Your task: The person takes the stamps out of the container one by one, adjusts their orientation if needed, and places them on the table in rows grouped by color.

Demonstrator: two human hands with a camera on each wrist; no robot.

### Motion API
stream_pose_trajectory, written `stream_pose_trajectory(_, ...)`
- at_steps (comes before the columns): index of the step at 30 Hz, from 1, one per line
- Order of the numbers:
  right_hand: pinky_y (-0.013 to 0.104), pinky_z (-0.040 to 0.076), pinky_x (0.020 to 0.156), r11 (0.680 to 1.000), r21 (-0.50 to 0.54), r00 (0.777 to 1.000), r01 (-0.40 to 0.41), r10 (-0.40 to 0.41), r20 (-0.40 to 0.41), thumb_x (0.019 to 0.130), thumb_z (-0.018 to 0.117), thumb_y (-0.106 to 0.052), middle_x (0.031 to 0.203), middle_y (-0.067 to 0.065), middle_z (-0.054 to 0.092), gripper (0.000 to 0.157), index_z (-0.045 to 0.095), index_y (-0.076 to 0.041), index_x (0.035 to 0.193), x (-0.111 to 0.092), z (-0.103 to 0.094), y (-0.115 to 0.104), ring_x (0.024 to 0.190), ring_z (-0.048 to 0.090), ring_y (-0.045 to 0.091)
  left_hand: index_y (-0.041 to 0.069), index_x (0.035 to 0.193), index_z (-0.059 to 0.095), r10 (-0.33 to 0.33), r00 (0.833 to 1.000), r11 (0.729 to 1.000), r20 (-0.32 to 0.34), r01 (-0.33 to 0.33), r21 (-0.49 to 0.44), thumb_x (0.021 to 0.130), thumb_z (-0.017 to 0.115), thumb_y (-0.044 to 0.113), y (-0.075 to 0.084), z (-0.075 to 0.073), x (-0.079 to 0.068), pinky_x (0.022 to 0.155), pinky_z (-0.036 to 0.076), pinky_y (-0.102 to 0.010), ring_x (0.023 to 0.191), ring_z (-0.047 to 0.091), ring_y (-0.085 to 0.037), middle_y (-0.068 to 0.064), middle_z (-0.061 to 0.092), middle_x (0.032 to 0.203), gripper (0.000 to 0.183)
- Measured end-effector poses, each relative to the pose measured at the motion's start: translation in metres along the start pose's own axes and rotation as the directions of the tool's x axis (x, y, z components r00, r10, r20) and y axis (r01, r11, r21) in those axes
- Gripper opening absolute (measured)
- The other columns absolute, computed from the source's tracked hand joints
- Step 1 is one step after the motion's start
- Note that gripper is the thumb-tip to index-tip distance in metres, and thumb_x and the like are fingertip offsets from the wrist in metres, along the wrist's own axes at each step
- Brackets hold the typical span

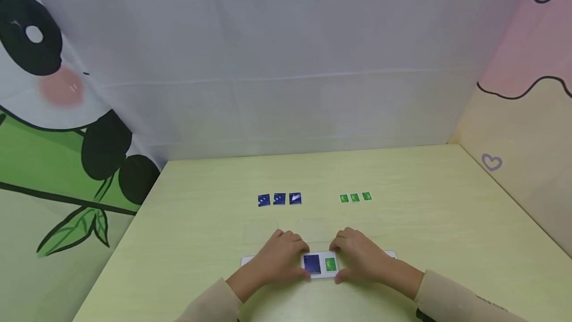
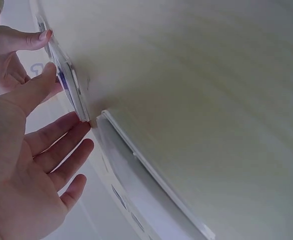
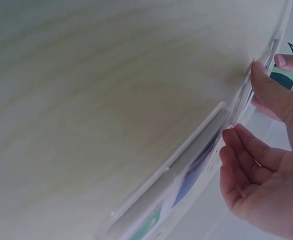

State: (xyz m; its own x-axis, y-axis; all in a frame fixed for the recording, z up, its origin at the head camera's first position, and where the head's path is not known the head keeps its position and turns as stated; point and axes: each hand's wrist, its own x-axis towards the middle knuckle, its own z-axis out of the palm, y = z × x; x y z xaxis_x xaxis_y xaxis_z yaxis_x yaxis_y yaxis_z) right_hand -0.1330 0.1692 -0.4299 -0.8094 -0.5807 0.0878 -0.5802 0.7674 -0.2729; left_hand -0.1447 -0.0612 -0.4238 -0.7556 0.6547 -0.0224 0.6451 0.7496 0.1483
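Note:
A flat white case (image 1: 333,256) with a blue picture (image 1: 312,264) and a green picture (image 1: 330,264) lies between the hands near the table's front. My left hand (image 1: 281,258) holds its left end, thumb on the near edge and fingertips on the far edge. At the opposite end my right hand (image 1: 361,258) grips it the same way. A second white case (image 2: 141,187) lies beside it on the left, mostly covered by the left hand in the head view. Past the right hand is a third case (image 3: 174,182), also bearing blue and green pictures.
Three small blue cards (image 1: 279,199) lie in a row farther back, with three smaller green cards (image 1: 355,197) to their right. Clear thin plates (image 1: 313,230) lie between the cards and the cases. A white cloth (image 1: 304,63) hangs behind the table (image 1: 201,222).

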Motion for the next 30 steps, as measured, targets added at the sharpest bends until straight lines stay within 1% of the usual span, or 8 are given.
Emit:
stream_pose_trajectory(7, 0.032, 0.049, 0.085, 1.000, 0.006, 0.999, -0.031, 0.031, 0.026, 0.065, 0.085, -0.045, 0.101, -0.004, 0.067, 0.054, 0.069, -0.013, 0.104, 0.0010, 0.0010, -0.0001, 0.092, 0.052, 0.009, 0.021, 0.114, 0.066, 0.007, 1.000, 1.000, 0.016, -0.008, 0.028, 0.070, 0.075, 0.059, 0.0008, 0.0015, 0.0006, 0.092, 0.038, -0.029, 0.103, 0.056, -0.009, 0.009, 0.067, 0.110, 0.059)
stream_pose_trajectory(15, 0.031, 0.049, 0.083, 1.000, -0.002, 1.000, -0.003, 0.003, 0.021, 0.063, 0.086, -0.043, 0.100, -0.002, 0.067, 0.054, 0.069, -0.010, 0.104, 0.0011, -0.0008, -0.0016, 0.090, 0.052, 0.009, 0.021, 0.114, 0.067, 0.012, 1.000, 0.999, 0.017, -0.013, 0.040, 0.070, 0.076, 0.058, 0.0004, 0.0019, 0.0016, 0.093, 0.039, -0.029, 0.103, 0.055, -0.009, 0.009, 0.067, 0.110, 0.059)
stream_pose_trajectory(22, 0.030, 0.048, 0.082, 1.000, 0.017, 0.999, -0.011, 0.010, 0.035, 0.064, 0.086, -0.042, 0.100, -0.002, 0.067, 0.054, 0.069, -0.011, 0.104, 0.0009, -0.0013, -0.0021, 0.089, 0.050, 0.008, 0.021, 0.115, 0.067, 0.003, 1.000, 0.999, 0.028, -0.005, 0.037, 0.071, 0.076, 0.058, 0.0021, 0.0027, 0.0022, 0.093, 0.039, -0.030, 0.103, 0.055, -0.009, 0.009, 0.067, 0.110, 0.058)
stream_pose_trajectory(26, 0.030, 0.049, 0.082, 1.000, 0.014, 0.999, -0.013, 0.012, 0.034, 0.064, 0.086, -0.042, 0.099, -0.003, 0.067, 0.053, 0.069, -0.011, 0.104, 0.0015, -0.0009, -0.0018, 0.089, 0.051, 0.008, 0.021, 0.114, 0.067, -0.001, 1.000, 0.999, 0.019, 0.000, 0.034, 0.072, 0.075, 0.058, 0.0026, 0.0015, 0.0023, 0.093, 0.039, -0.030, 0.104, 0.056, -0.010, 0.008, 0.067, 0.110, 0.057)
stream_pose_trajectory(30, 0.030, 0.049, 0.082, 1.000, 0.009, 0.999, -0.017, 0.017, 0.034, 0.064, 0.086, -0.043, 0.099, -0.003, 0.067, 0.054, 0.069, -0.011, 0.104, 0.0019, -0.0011, -0.0023, 0.089, 0.051, 0.008, 0.021, 0.111, 0.068, 0.000, 1.000, 1.000, 0.000, 0.000, 0.028, 0.072, 0.074, 0.058, 0.0027, 0.0010, 0.0025, 0.092, 0.039, -0.029, 0.100, 0.056, -0.009, 0.009, 0.067, 0.106, 0.054)
